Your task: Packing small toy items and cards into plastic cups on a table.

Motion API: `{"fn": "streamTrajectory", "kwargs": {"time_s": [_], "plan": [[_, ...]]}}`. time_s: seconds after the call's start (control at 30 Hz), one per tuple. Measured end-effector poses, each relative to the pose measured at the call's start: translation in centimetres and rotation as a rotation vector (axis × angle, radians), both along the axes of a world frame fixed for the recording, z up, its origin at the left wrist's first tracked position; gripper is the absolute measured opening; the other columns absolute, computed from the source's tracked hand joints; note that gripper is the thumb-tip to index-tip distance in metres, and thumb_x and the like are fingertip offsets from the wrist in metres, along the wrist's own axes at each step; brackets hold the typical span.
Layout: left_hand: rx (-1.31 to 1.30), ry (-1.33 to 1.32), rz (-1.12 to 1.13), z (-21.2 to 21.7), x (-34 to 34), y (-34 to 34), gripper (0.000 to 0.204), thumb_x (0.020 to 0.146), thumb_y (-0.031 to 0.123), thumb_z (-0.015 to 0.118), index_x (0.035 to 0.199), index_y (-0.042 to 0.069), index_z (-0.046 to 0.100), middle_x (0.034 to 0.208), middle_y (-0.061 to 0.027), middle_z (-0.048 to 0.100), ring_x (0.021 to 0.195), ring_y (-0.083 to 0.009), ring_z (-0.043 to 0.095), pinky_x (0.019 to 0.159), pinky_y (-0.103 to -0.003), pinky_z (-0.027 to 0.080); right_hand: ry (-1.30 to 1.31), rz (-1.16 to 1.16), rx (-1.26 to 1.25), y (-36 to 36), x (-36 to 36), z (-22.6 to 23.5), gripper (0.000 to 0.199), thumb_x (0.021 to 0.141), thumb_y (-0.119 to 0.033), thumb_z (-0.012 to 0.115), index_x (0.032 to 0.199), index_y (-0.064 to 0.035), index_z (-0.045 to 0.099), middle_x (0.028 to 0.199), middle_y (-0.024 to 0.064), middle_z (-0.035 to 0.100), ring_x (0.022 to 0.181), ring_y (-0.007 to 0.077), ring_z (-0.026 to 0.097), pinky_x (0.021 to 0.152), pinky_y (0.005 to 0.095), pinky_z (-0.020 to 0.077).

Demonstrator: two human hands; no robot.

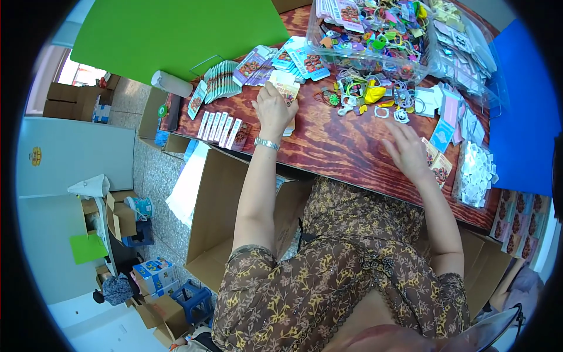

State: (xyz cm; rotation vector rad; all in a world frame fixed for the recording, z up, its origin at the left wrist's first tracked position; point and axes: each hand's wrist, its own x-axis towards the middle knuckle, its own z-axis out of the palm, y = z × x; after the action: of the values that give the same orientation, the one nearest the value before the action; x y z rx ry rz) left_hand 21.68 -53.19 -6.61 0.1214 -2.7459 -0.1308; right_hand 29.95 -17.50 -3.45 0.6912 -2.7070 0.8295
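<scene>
Floral dress foremost, a cream card lies partly beneath left grip.

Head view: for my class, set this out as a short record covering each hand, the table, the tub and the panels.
left hand: at pale-yellow cards; grip unclear
right hand: open, nothing visibly held, near loose trinkets
table: reddish, streaked wood
tub: clear plastic, filled with mixed small items
panels: green at left, blue at right

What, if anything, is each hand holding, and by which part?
The left hand lies over the left side of a cream card; whether it grips the card cannot be told. The right hand shows nothing held.
</scene>
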Motion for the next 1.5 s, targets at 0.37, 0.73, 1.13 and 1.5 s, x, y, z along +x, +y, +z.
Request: {"fn": "streamTrajectory", "kwargs": {"time_s": [0.37, 0.73, 1.13, 1.5], "plan": [[0.987, 0.165, -0.530, -0.2, 9.7, 15.0, 0.077, 0.075, 0.014, 0.082, 0.140, 0.000, 0.043, 0.124, -0.0234, 0.059, 0.107, -0.0390, 0.065, 0.084, -0.045, 0.056, 0.136, -0.010, -0.435, -4.1, 1.7, 0.2, 0.045, 0.086, -0.010, 0.078, 0.128, -0.0050, 0.064, 0.125, 0.0168, 0.064, 0.109, 0.0308, 0.067, 0.089, 0.0373, 0.0569], [0.831, 0.076, -0.592, -2.2, 11.5, 17.7, 0.066, 0.074, 0.018, 0.086, 0.125, 0.002, 0.048, 0.110, -0.0191, 0.063, 0.085, -0.0309, 0.069, 0.071, -0.038, 0.057, 0.013, 0.012, -0.300, -0.6, 4.3, 0.3, 0.020, 0.086, -0.005, 0.075, 0.105, -0.0017, 0.068, 0.103, 0.0106, 0.067, 0.084, 0.0206, 0.068, 0.070, 0.0325, 0.0564], [0.834, 0.033, -0.671, -1.6, 12.1, 17.6, 0.067, 0.071, 0.010, 0.084, 0.127, 0.002, 0.048, 0.126, -0.0249, 0.061, 0.116, -0.0431, 0.061, 0.093, -0.047, 0.053, -0.896, 0.084, -0.908, 2.0, 0.8, 0.2, 0.020, 0.099, -0.015, 0.065, 0.114, -0.0022, 0.064, 0.102, 0.0008, 0.067, 0.089, 0.0063, 0.061, 0.079, 0.0252, 0.0501], [0.840, 0.040, -0.669, -1.6, 11.9, 17.5, 0.085, 0.072, 0.015, 0.087, 0.138, 0.000, 0.037, 0.113, -0.0232, 0.063, 0.101, -0.0362, 0.068, 0.081, -0.041, 0.058, -0.666, -0.029, -0.485, -0.6, 1.4, 2.1, 0.024, 0.091, -0.004, 0.068, 0.114, -0.0015, 0.068, 0.101, 0.0016, 0.065, 0.087, 0.0101, 0.063, 0.077, 0.0285, 0.0540]]}}
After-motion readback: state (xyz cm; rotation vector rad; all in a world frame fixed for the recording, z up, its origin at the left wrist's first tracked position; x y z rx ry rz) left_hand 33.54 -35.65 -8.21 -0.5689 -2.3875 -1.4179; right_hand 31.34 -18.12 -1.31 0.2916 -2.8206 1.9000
